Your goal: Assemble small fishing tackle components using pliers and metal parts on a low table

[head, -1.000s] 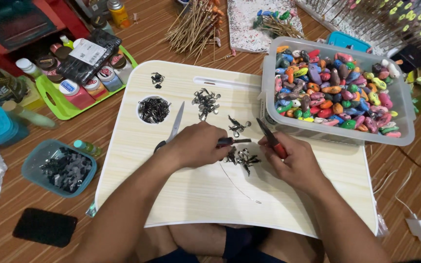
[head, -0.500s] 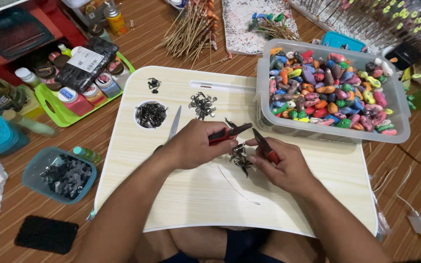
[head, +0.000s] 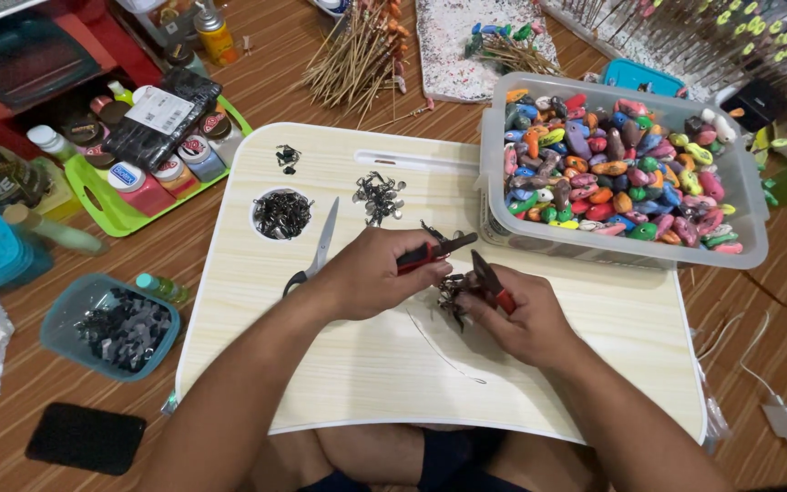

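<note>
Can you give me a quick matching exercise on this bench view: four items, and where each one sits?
Items:
1. scissors
2. clear bin of coloured beads
3. green tray of jars
4. red-handled pliers

Places:
A. floor, left of the lap table
B. in the left hand
C. flat on the table beside the round cup hole
D. table's far right corner

Pairs: 1-C, 2-D, 3-A, 4-B

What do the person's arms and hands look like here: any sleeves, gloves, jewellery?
Both forearms are bare, with no sleeves in view. The left hand and right hand wear no gloves; no rings, watch or bands are visible on the fingers or wrists.
</note>
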